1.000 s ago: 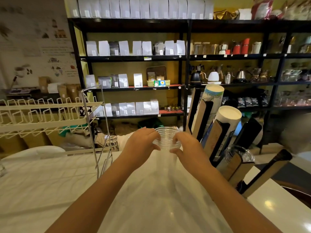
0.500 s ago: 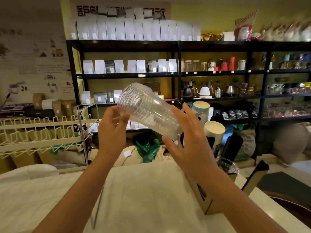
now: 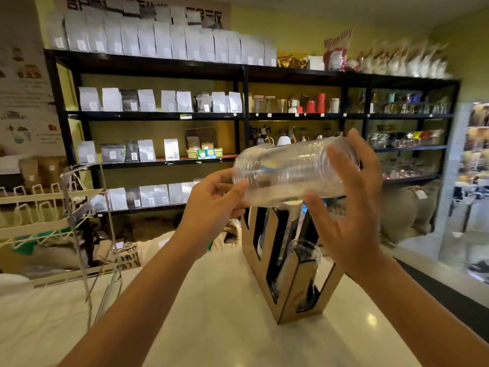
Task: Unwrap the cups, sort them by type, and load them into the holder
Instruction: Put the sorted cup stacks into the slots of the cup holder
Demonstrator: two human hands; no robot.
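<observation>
A stack of clear plastic cups [image 3: 288,172] lies almost level in the air, above the wooden cup holder [image 3: 287,292] on the white counter. My left hand [image 3: 211,205] grips the stack's left end from below with thumb and curled fingers. My right hand [image 3: 352,205] cups the right end, fingers spread around it. The holder's slots hold a clear cup stack [image 3: 304,258] and white paper cups [image 3: 291,206], partly hidden behind the held stack.
A white wire rack [image 3: 53,223] stands at the left on the white counter [image 3: 211,313]. Black shelves [image 3: 243,115] with bags and kettles fill the wall behind. Sacks and bags lie on the floor beyond the counter's edge.
Both hands lifted the clear cup stack off the counter, then turned it from tilted to nearly level and carried it right, over the holder. The view has swung right.
</observation>
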